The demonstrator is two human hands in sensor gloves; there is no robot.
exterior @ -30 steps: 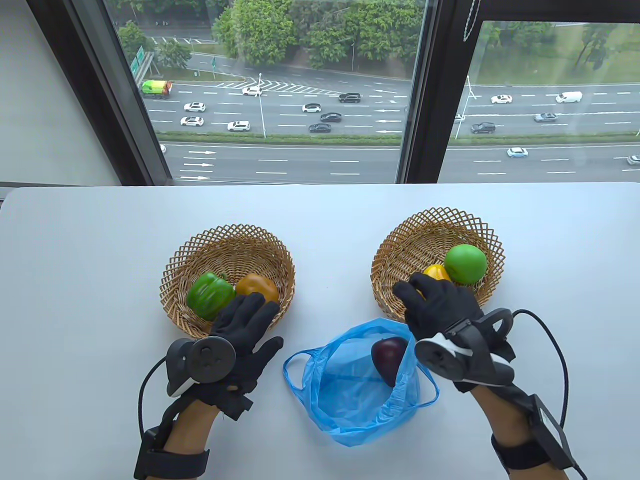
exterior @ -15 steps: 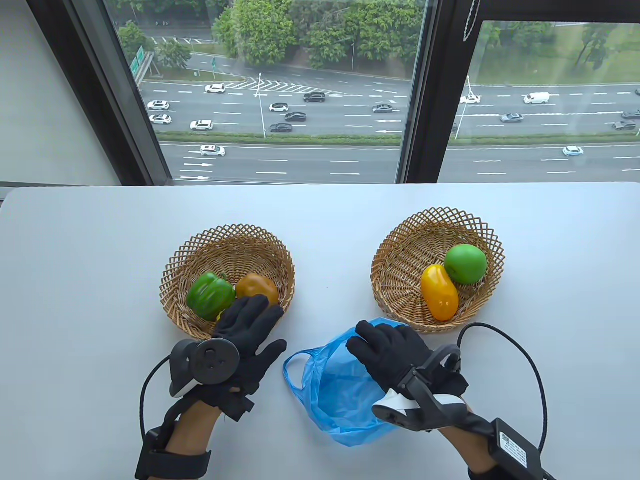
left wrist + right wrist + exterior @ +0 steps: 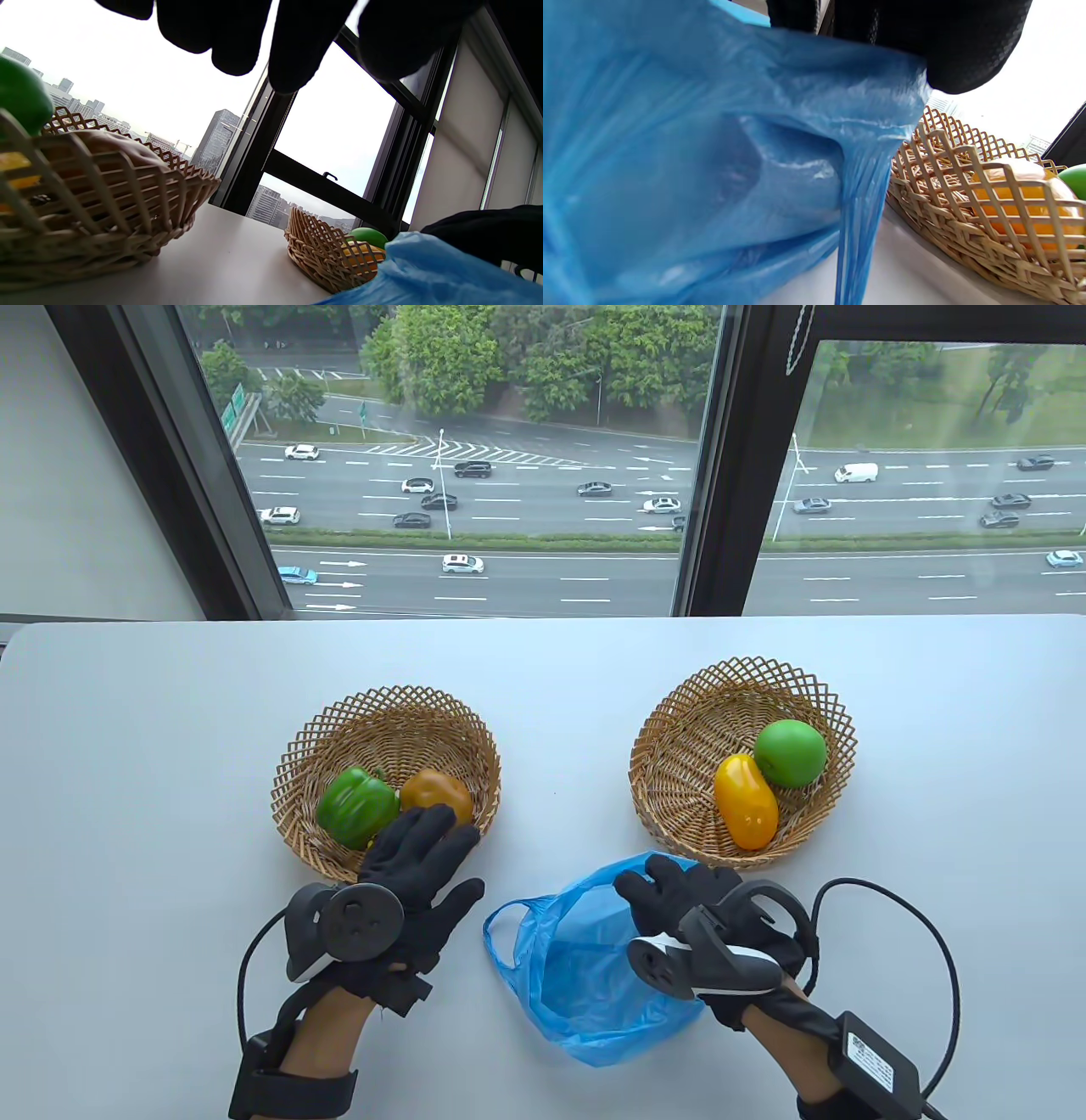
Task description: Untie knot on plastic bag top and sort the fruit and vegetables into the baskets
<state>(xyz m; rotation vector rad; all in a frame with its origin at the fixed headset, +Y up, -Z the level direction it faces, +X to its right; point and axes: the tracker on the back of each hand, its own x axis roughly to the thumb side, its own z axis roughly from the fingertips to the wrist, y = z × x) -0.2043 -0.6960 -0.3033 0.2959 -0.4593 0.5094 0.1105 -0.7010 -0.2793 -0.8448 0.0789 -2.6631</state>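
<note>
- Worktop (image 3: 551, 687): layout same as a second ago; two baskets well apart, bag near the front edge between them.
- Bag (image 3: 577, 976): untied already, mouth open, handles loose. Dark purple item seen inside a second ago, now hidden under the right hand. Plastic bunched up against the glove in the right wrist view.
- Right basket (image 3: 730, 687): holding a mango (image 3: 745, 802) and a round green fruit (image 3: 790, 753), touching. Mango half covered by the hand a second ago, now lying free, so judged delivered.
- Left basket (image 3: 390, 721): green pepper (image 3: 356, 806) and orange pepper (image 3: 434, 793) side by side, unmoved.
- Right hand (image 3: 687, 899): over the right basket a second ago, since swung back and down into the bag mouth. Fingers (image 3: 632, 886) bent downward over the bag's far edge; cannot tell whether closed on the purple item, on plastic, or on nothing.
- Left hand (image 3: 416, 865): no shift across the second. Fingers (image 3: 424, 823) straight and spread, holding nothing, tips over the left basket's near rim by the orange pepper.
- Reading: knot step done, four items sorted, probably one left. Reach for the last item likely under way; basket choice not yet settled from here.
- Risk: thin plastic snagging in the grip and lifting with the item.
</note>
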